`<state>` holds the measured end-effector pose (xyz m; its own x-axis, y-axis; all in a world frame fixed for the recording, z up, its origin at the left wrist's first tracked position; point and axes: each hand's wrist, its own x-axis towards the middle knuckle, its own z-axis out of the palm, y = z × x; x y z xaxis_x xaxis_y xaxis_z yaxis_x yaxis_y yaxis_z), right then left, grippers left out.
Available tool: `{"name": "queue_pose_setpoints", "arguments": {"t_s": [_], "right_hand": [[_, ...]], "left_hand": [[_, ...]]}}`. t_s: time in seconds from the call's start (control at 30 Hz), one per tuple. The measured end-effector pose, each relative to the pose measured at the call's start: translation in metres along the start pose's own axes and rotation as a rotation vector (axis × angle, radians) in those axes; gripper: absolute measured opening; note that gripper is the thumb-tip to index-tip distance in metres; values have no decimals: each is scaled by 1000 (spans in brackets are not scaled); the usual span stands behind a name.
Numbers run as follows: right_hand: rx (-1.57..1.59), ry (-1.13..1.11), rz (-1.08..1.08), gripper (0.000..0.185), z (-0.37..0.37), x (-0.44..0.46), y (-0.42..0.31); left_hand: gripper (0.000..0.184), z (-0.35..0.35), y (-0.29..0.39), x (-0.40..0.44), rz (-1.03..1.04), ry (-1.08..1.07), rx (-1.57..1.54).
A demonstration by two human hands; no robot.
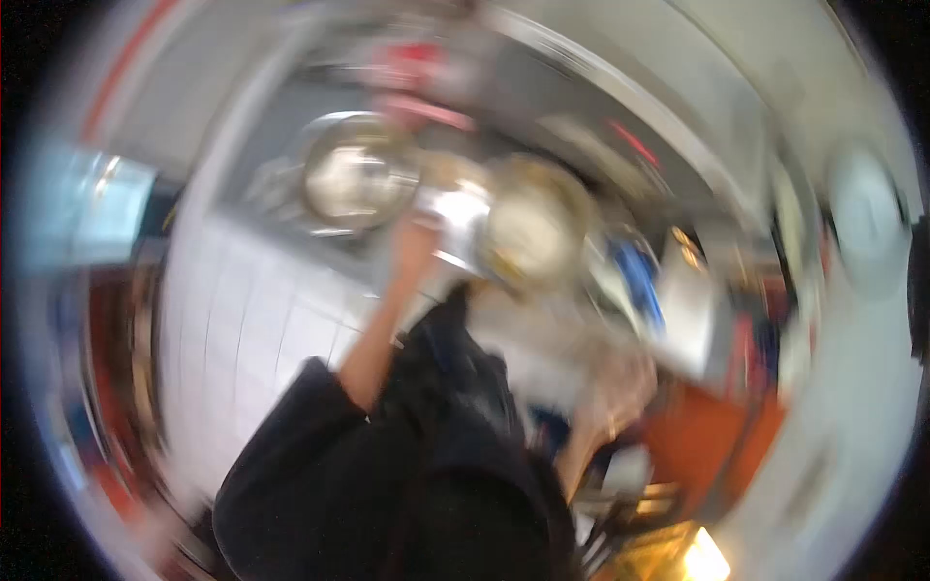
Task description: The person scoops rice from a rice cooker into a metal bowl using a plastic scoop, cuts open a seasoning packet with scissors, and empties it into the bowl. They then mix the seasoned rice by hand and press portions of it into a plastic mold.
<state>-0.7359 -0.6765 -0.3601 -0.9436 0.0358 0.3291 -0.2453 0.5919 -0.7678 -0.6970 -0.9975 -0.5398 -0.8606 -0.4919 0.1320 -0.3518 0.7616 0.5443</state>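
Motion blurs the whole view. My left hand [418, 240] reaches forward to a bright, shiny metal-looking thing [455, 213] between two round vessels; its fingers are smeared, so their grip does not show. To its left is a round metal vessel [354, 184] with a pale inside. On its right sits another round vessel [533, 228] with whitish contents or a whitish bottom. My right hand [620, 387] is lower and farther right, beside the pale counter edge, its fingers too smeared to read.
A grey sink or counter area [266, 208] lies under the left vessel, and white tiles [262, 300] run nearer to me. Blue and white items [635, 281] stand right of the vessels. An orange-red surface [697, 445] and a bright yellow thing [668, 557] are at lower right.
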Motion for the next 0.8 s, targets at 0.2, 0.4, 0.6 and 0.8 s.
{"name": "queue_pose_setpoints", "arguments": {"t_s": [0.2, 0.4, 0.6, 0.8], "right_hand": [[62, -291, -212, 43, 22, -65, -3], [271, -582, -239, 48, 48, -104, -81], [461, -955, -414, 51, 141, -172, -162], [472, -1461, -61, 44, 273, -319, -161]], "left_hand": [[46, -112, 60, -122, -476, 36, -593], [49, -159, -28, -264, -359, -137, -414], [48, -250, -116, -360, -650, 32, -413], [49, -328, -254, -475, -707, 321, -397]]}}
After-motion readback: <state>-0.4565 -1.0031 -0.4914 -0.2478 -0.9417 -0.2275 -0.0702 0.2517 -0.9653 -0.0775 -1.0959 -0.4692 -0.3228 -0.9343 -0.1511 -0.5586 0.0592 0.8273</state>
